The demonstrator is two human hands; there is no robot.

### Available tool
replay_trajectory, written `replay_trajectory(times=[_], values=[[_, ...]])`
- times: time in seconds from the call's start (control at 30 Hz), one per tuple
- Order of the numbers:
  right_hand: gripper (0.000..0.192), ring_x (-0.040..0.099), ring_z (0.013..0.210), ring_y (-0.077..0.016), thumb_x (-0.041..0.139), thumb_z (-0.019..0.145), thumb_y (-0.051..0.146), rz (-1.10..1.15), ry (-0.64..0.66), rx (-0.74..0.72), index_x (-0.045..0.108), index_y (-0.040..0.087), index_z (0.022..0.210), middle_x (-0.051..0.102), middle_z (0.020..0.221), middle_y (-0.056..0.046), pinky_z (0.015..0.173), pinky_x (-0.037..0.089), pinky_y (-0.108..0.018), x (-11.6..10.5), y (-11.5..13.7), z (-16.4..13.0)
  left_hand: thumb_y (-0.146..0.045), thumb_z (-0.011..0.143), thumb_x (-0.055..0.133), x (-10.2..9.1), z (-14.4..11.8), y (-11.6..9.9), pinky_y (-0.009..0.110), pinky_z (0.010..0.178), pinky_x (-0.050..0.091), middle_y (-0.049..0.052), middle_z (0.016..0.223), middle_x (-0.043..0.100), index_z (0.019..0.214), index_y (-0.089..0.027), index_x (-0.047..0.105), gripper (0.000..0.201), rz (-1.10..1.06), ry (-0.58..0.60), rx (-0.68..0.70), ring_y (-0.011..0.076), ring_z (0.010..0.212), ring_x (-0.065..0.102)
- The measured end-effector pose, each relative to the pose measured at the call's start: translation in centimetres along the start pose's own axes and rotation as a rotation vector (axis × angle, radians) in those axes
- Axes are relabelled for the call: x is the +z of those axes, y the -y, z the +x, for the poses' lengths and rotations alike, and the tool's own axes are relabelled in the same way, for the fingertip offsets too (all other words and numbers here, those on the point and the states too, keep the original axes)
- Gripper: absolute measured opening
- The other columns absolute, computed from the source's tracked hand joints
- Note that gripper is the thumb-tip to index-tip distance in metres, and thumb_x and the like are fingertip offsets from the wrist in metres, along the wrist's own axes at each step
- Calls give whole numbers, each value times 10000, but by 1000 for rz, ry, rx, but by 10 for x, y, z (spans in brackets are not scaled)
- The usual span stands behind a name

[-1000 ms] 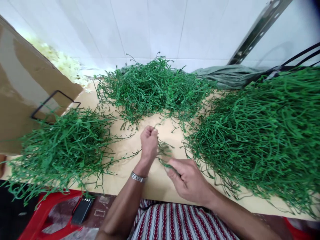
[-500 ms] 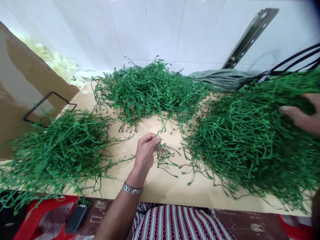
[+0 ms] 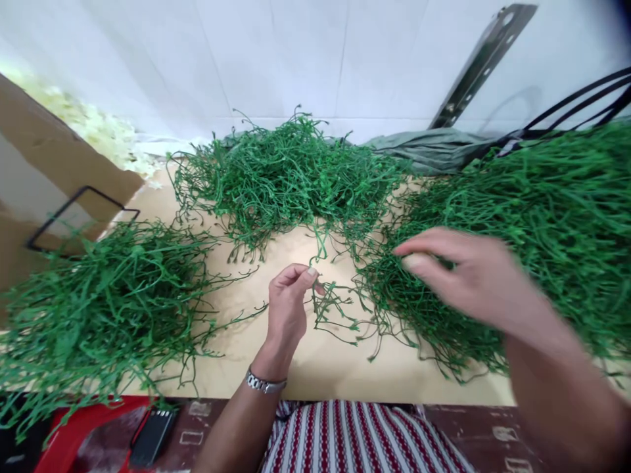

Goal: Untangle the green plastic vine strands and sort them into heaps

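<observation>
Thin green artificial flower stem with branching, knobbed tips point(image 3: 331, 307) hangs from my left hand point(image 3: 288, 295), pinched between thumb and forefinger above the table. A silver watch is on that wrist. My right hand point(image 3: 456, 272), somewhat blurred, hovers over the near-left part of the large right-hand pile of green stems point(image 3: 557, 190). Its thumb and forefinger point left with a small gap between them, and I see nothing held there. Beyond my left hand lies a middle pile of similar stems point(image 3: 290, 174).
A third, left-hand pile of stems point(image 3: 113, 295) overhangs the table's near edge. Behind it stands a cardboard box point(image 3: 59, 164) with a black wire handle, and pale yellow flowers point(image 3: 98, 125). A metal bracket point(image 3: 483, 66) and black cables point(image 3: 582, 102) are at the wall. A black device point(image 3: 152, 439) lies below.
My right hand has come left from the far right side of the right-hand pile, toward my left hand. My left hand keeps its pinch on the stem. The view has shifted slightly.
</observation>
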State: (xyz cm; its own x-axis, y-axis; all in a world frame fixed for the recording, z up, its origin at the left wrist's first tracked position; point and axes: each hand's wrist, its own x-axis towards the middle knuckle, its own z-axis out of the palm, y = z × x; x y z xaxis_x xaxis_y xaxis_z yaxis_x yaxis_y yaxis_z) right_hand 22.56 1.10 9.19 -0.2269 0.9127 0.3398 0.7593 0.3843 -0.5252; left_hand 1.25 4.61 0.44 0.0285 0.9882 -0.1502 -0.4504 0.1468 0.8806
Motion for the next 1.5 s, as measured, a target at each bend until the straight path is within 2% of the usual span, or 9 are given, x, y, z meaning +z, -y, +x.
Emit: replay_trajectory(times=[0.03,0.13,0.3,0.4,0.6,0.73,0.87,1.13,1.5], values=[[165,607,799,-173,513,837,266,38,90,25,648,198,903,655,890,-39,703,484,-293,16,5,5,-168,662,650,1,-2,0,216,582,387,-29,477,576,591,-145,609,85,7,12,14,77,466,516],[231,591,862,-164,528,820,313,149,205,26,630,170,970,645,961,-57,743,443,-271,58,13,20,-152,669,658,3,-7,-1,211,608,394,-27,521,596,620,-156,640,52,31,54,77,78,518,517],[181,460,549,-80,529,812,296,252,376,50,636,155,778,559,614,30,508,297,-195,89,7,25,-147,668,664,2,-14,0,204,598,401,-25,605,599,638,-184,668,49,79,49,246,91,598,514],[196,401,515,-68,509,819,275,336,366,113,614,139,725,492,563,42,487,260,-187,96,5,18,-155,658,668,2,-16,2,217,607,412,-16,644,613,640,-190,664,39,90,19,248,104,616,529],[210,377,536,-73,481,832,324,590,271,256,572,141,781,463,608,38,489,268,-182,118,7,1,-192,639,673,6,-11,1,215,589,416,-24,611,588,624,-179,576,99,-109,42,25,107,618,553],[236,353,538,-73,465,840,290,607,187,217,509,147,657,396,585,41,497,266,-190,121,13,-5,-192,627,677,8,-7,-4,190,496,376,-48,530,503,602,-167,489,192,-228,54,-158,74,496,473],[208,422,589,-84,469,837,219,604,130,81,540,144,656,453,618,22,560,312,-200,119,18,-7,-167,654,633,7,-7,-7,171,424,301,-57,445,402,574,-159,437,212,-302,112,-284,56,418,365],[247,448,586,-95,452,855,264,689,75,23,544,157,653,475,614,13,565,340,-210,127,16,-13,-111,657,597,13,-9,-6,158,412,267,-50,437,374,542,-135,449,189,-373,64,-298,37,399,338],[324,442,561,-99,422,856,372,696,38,102,546,156,648,481,608,6,533,344,-220,125,20,-14,-96,626,591,14,-2,-3,163,407,254,-66,476,318,557,-144,422,188,-408,23,-314,30,399,312]])
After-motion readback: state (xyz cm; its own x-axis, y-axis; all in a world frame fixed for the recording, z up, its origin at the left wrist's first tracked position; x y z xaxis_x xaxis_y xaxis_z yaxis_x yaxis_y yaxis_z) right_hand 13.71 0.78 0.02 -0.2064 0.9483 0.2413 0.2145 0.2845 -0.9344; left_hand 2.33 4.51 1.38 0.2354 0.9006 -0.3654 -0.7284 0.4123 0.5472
